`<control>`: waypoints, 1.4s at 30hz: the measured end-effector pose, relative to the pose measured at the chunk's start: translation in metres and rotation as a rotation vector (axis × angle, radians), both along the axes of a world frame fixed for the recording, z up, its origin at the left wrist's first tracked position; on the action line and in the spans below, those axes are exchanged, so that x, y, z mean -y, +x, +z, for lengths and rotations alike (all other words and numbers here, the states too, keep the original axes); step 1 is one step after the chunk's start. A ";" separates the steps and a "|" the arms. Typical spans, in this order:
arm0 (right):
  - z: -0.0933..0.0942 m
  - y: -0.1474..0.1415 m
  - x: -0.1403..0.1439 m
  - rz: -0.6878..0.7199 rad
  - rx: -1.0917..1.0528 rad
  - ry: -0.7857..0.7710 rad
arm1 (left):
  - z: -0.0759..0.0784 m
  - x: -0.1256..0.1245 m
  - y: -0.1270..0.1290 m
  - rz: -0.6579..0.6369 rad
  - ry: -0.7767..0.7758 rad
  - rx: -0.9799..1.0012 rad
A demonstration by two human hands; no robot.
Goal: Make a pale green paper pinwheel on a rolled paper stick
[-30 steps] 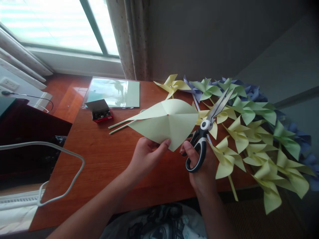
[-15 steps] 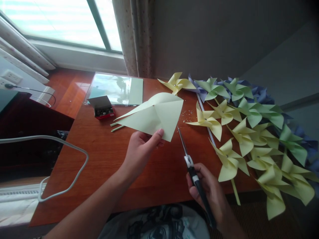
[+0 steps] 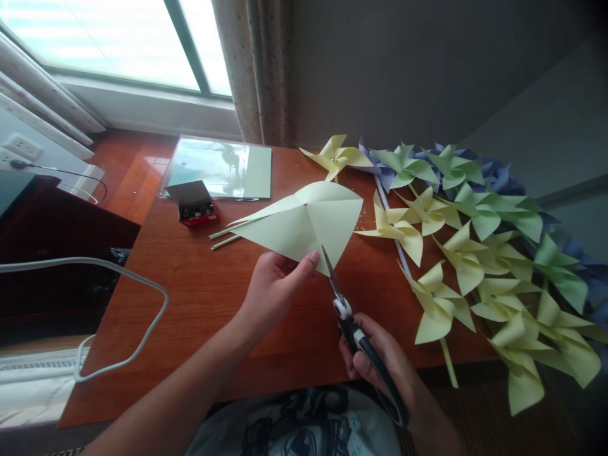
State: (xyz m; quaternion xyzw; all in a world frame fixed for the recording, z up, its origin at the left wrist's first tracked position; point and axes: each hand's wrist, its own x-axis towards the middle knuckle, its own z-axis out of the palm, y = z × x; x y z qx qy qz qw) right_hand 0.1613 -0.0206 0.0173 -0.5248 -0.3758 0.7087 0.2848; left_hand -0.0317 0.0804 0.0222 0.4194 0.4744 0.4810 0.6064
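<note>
**Pale green paper meets the scissor tips**

Pale green creased paper (image 3: 304,225) is held above the wooden table (image 3: 209,297), pinched at its near corner by the left hand (image 3: 273,291). The right hand (image 3: 380,364) grips the scissors (image 3: 354,332); their blade tips touch that corner, handles half hidden by fingers. Pinwheels (image 3: 456,253) crowd the right, some cut off.

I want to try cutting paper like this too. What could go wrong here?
The left hand pinches the pale green paper square right beside the scissors held by the right hand, so the thumb could get nicked. The paper hangs in the air, so the cut might wander off the fold. An elbow could knock the pinwheels at the table's right edge.
</note>
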 end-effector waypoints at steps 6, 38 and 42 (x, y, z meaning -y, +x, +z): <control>0.001 -0.001 -0.003 0.001 -0.044 -0.002 | -0.001 0.002 0.001 -0.008 0.027 -0.029; 0.006 -0.010 -0.007 -0.047 0.019 0.026 | 0.005 0.003 0.003 -0.004 0.000 -0.131; 0.008 -0.011 -0.007 -0.059 0.014 0.026 | 0.003 0.003 0.002 -0.007 0.003 -0.135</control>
